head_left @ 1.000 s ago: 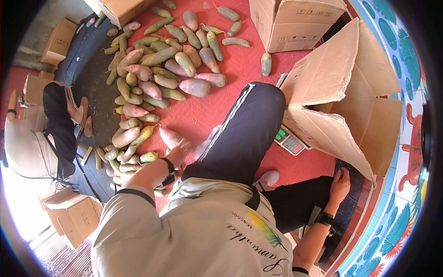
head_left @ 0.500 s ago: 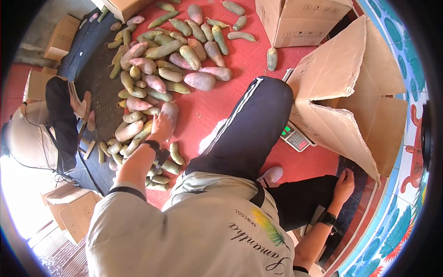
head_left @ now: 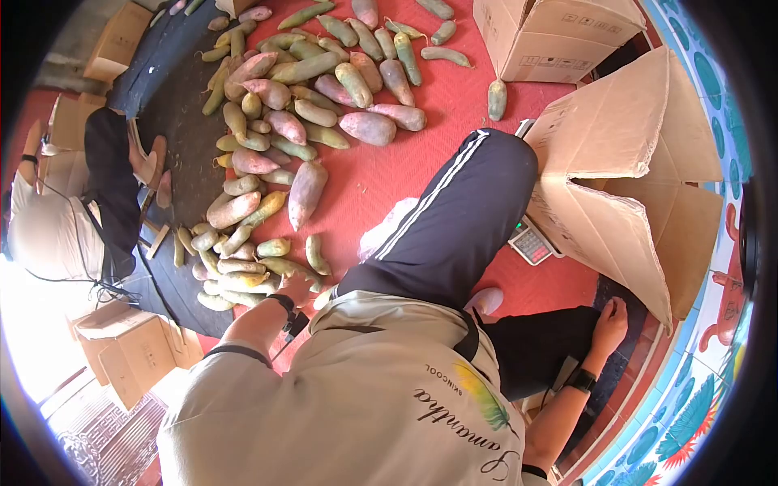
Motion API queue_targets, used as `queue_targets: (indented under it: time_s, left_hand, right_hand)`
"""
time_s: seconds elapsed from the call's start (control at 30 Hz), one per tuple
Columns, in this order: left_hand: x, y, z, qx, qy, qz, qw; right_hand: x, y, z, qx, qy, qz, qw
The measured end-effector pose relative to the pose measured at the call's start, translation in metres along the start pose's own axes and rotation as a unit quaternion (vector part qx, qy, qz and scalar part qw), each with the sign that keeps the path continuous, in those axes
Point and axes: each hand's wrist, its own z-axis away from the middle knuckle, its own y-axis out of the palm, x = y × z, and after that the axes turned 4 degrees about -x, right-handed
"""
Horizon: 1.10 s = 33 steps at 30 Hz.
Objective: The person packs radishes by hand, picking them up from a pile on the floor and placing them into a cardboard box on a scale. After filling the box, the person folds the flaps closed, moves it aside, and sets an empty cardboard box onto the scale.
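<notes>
A pile of elongated green and pinkish-purple root vegetables [head_left: 304, 69], which look like radishes, spreads over the red mat [head_left: 365, 178] and a dark sheet. My left hand [head_left: 297, 287] reaches down to the pile's near end. Its blurred fingers look apart over green radishes [head_left: 279, 266], and part of what lies beneath is hidden. A large purplish radish [head_left: 308, 193] lies just beyond that hand. My right hand [head_left: 611, 326] rests by my right knee with curled fingers; whether anything is inside is hidden. A scale [head_left: 532, 245] with a lit display shows partly beneath an open cardboard box [head_left: 604, 134].
Another carton [head_left: 559, 40] stands behind the open box, with a single green radish [head_left: 497, 99] in front. Patterned tiles [head_left: 713, 97] border the right. At the left a person [head_left: 69, 211] sits near more cartons [head_left: 134, 356] and loose cables. White plastic [head_left: 387, 229] lies beside my left leg.
My left hand has let go of the large purplish radish, which now lies on the red mat. It has moved nearer to me, over the pile's near end. My right hand stays put.
</notes>
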Motion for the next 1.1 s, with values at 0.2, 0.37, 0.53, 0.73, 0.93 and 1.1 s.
queue_targets:
  time_s: [0.2, 0.37, 0.53, 0.73, 0.93, 1.1]
  left_hand:
    - [-0.006, -0.021, -0.017, 0.022, -0.053, 0.096, 0.994]
    - [-0.01, -0.048, -0.027, -0.226, -0.07, 0.085, 0.968]
    - [-0.005, -0.064, -0.051, -0.171, -0.069, 0.137, 0.973]
    - [-0.016, -0.085, -0.056, -0.058, -0.1, 0.128, 0.985]
    - [-0.004, -0.057, -0.057, -0.1, -0.139, 0.035, 0.985]
    - [-0.001, -0.041, -0.049, -0.099, -0.117, 0.062, 0.986]
  right_hand:
    - [-0.004, 0.0, 0.002, 0.008, 0.005, 0.024, 1.0]
    - [-0.001, -0.004, 0.004, -0.008, -0.006, 0.02, 1.0]
    - [-0.007, -0.003, 0.008, -0.008, 0.0, 0.033, 0.999]
    - [-0.008, -0.006, 0.012, 0.001, 0.012, 0.04, 0.999]
    - [-0.006, -0.007, 0.012, -0.009, 0.003, 0.039, 0.999]
    - [0.001, -0.009, 0.009, -0.018, -0.006, 0.033, 0.999]
